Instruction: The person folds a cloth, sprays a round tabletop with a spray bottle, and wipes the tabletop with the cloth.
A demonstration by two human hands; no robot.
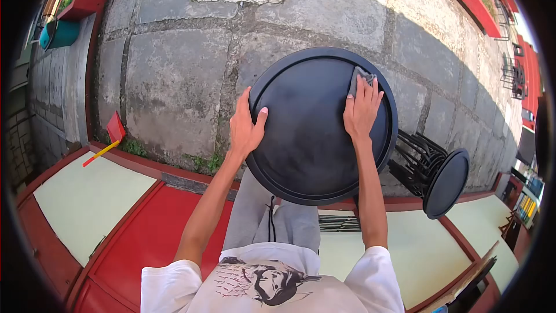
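Note:
A round black table top point(307, 127) with a raised rim lies in front of me. My left hand point(247, 124) grips its left edge, thumb over the rim and fingers along the outside. On the upper right of the surface, my right hand point(363, 106) presses a grey cloth point(361, 76) down near the rim. The fingers lie over the cloth and cover part of it. Whatever supports the round top is hidden beneath it.
Stacked black stools point(445, 182) with round tops stand close by on the right. A red dustpan point(116, 127) with a yellow handle rests at the left. Grey paving slabs point(176, 75) stretch ahead, and a teal bin point(59, 34) stands far left.

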